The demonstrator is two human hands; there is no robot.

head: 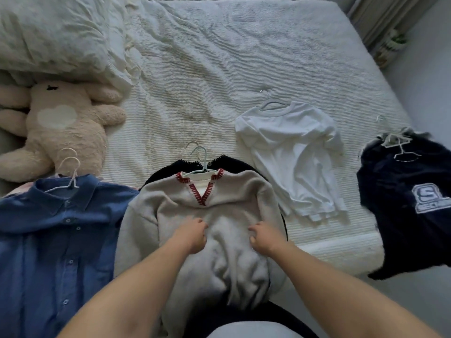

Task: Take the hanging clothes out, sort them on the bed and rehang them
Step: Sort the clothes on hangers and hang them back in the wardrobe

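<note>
A grey sweater with red stitching at its V-neck lies on the bed on a white hanger, on top of a black garment. My left hand and my right hand both pinch the sweater's front, fingers curled into the fabric. A blue button shirt on a hanger lies to the left. A white T-shirt on a hanger lies to the right. A navy top with a white logo hangs over the bed's right corner, with loose hangers on it.
A beige plush toy and a crumpled duvet fill the bed's far left. A curtain hangs at the far right beyond the mattress edge.
</note>
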